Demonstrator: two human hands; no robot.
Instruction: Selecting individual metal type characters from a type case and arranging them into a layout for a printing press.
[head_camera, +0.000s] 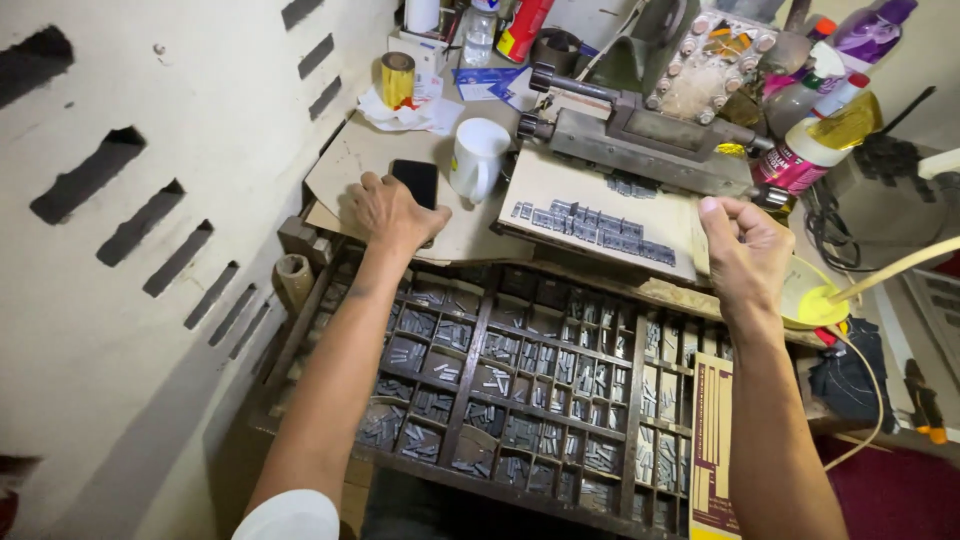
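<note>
- Left hand (392, 212): palm down, fingers spread loosely and flat on the cardboard sheet (350, 165); gripping nothing, just pressing on it.
- Black phone (416, 181) lies just beside the left fingertips, touching or nearly touching the index side; hard to tell which.
- White mug (478, 157) stands upright just past the phone, handle side toward the left hand.
- Right hand (745, 250): fingers curled in tight, thumb up on top; pinches the near right edge of the pale board (600, 195). Whether anything small sits inside the fist cannot be told.
- Rows of small grey metal type pieces (592, 226) lie on the board, just left of the right fingers, apart from them.
- Metal press-like tool (640, 135) sits beyond the board, further out from both hands.
- Below both wrists: dark wooden type case (520, 390), many small compartments filled with grey metal pieces; both forearms cross over it.
- Gold foil roll (397, 78) stands on crumpled white paper, well beyond the left fingers.
- Bottles with pink and yellow liquid (815, 140) lean just beyond the right fingers, to their right.
- Yellow bowl (805, 300) sits right beside the right wrist, with a stick (895, 270) resting in it.
- White wall with slots to the left of the left arm.
</note>
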